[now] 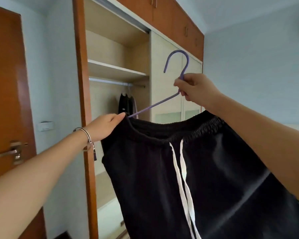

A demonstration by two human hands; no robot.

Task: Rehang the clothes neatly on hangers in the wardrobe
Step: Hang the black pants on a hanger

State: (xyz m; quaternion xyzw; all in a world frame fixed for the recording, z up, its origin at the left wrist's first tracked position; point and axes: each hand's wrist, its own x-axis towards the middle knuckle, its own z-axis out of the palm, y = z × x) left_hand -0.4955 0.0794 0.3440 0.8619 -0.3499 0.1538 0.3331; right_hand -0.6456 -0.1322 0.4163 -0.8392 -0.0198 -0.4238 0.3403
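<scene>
Blue walls (56, 69) and a brown door (5, 83) are on the left, beside an open wardrobe (80, 66) where dark clothes (125, 104) hang on the rail (107, 81). The left hand (104, 126), with a silver bracelet (87, 137) on its wrist, pinches the left end of the black pants' (145, 169) waistband, at the tip of the purple hanger (162, 101). The right hand (195, 88) is curled round the hanger's neck under the hook, and the pants hang down with white strings (177, 167).

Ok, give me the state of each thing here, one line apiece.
Purple hanger: held up, not yet on rail.
Black trousers: waistband on hanger.
Drawstring: untied, hanging loose.
Right grip: holds hanger's neck.
Left grip: pinches waistband's corner.
Wardrobe: open.
Dark clothes: hanging on rail.
</scene>
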